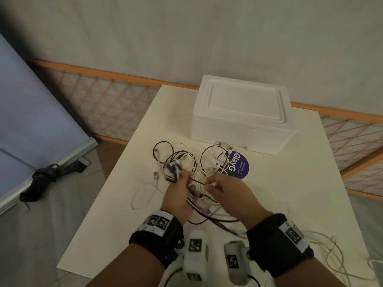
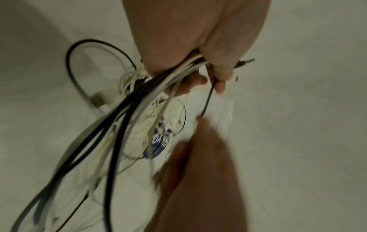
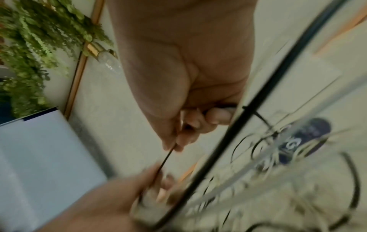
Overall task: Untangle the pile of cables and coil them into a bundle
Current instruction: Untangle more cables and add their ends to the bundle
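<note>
The pile of cables (image 1: 186, 162), black and white strands looped through each other, lies in the middle of the pale surface (image 1: 290, 183), just in front of a white foam box (image 1: 242, 114) and partly over a round purple sticker (image 1: 240, 165). Both hands are over the near edge of the pile. The left hand (image 1: 178, 195) has its grip clenched round a bunch of black and white strands, which run through the fist and spill out below the wrist toward the near edge of the surface. The right hand (image 1: 226, 193) pinches one thin black cable (image 2: 208, 97) between thumb and fingertips; this cable runs taut across the short gap between the two hands, and the left thumb and forefinger hold its other end. In the left wrist view a small metal plug (image 2: 246, 60) sticks out past the left fingers. A loose white loop (image 1: 145, 195) lies on the surface left of the hands, and more pale cable trails off at the near right corner (image 1: 331, 255)
</note>
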`<state>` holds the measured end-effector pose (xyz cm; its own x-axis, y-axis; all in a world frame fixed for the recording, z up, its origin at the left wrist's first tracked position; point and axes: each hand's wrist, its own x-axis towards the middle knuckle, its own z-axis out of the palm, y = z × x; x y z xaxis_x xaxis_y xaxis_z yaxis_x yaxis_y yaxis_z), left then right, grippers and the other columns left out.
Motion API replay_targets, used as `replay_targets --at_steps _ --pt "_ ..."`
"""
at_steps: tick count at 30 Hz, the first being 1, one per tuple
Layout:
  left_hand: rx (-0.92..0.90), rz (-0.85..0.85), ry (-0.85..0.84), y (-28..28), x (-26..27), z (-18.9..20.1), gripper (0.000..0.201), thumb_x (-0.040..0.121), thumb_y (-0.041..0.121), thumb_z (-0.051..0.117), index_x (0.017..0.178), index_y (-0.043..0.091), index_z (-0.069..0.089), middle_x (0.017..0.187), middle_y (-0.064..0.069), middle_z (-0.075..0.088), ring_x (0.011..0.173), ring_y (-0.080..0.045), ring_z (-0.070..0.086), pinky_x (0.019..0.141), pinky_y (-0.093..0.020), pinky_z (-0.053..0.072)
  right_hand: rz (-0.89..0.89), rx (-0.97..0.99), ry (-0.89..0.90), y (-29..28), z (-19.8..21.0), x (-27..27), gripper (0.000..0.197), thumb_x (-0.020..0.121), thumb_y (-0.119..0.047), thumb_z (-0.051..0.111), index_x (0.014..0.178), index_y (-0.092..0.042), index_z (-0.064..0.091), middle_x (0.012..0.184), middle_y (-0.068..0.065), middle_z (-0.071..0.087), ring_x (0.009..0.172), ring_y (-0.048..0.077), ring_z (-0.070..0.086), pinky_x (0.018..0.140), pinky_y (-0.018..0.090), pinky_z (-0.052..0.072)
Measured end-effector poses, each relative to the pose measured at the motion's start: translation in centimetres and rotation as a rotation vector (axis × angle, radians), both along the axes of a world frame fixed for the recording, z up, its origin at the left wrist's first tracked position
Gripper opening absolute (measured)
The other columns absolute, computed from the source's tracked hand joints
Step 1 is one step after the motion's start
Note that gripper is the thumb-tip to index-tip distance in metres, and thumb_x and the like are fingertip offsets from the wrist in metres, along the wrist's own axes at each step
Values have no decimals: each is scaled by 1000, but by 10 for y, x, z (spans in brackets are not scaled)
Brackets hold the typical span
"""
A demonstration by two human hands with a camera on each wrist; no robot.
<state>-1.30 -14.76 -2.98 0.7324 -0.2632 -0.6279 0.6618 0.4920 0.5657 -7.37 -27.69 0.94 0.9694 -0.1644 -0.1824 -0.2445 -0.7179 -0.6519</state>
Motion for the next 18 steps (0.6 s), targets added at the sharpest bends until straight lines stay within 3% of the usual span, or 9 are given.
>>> replay_targets --at_steps 3,4,5,7,10,14,16,18 --pt "-164 252 78 20 20 -2 36 101 29 44 71 11 50 58 -3 54 54 -15 58 71 -36 55 -18 -117 63 -34 6 -11 16 90 -41 58 85 -29 67 71 -11 62 68 3 56 64 21 46" --pt "-177 268 60 27 25 -2 37 101 29 43 69 12 48 53 -1 49 49 -14 54 71 -36 56 -22 -103 81 -44 9 -14 15 89 -41 59 81 -30 66 69 -12 61 65 0 55 60 15 42" --pt "-169 254 37 32 27 -1 37 101 29 43 68 13 47 49 2 42 43 -11 47 62 -32 56 -9 -77 99 -50 12 -17 14 89 -39 61 77 -32 65 67 -13 60 63 -1 55 57 11 39" --pt "-109 200 -1 35 29 0 37 101 29 43 67 16 44 46 5 31 37 -8 32 42 -19 42 45 -66 111 -53 14 -17 13 88 -37 62 77 -32 63 70 -13 61 66 -2 55 60 11 40" --pt "39 69 -83 33 29 3 36 99 27 48 64 18 41 44 7 25 33 -7 20 32 -16 21 53 -127 54 -49 16 -13 13 89 -36 61 85 -27 69 74 -15 61 73 1 57 70 22 47" --pt "261 -278 -293 29 18 21 24 89 11 63 68 18 51 48 6 26 38 -8 18 38 -18 18 59 -146 -82 -37 20 -7 15 91 -35 58 90 -24 69 80 -12 64 76 4 58 71 24 46" --pt "319 -453 -403 17 6 35 15 87 5 62 74 12 61 48 3 29 39 -10 21 39 -19 19 143 -116 -153 -22 25 -2 15 91 -32 58 91 -21 69 79 -12 62 74 4 54 68 20 42" --pt "330 -529 -427 7 0 42 26 89 0 54 65 13 56 45 4 29 37 -9 22 39 -18 20 172 -48 -252 -11 32 2 12 91 -26 61 91 -17 70 78 -11 60 72 1 51 66 16 39"
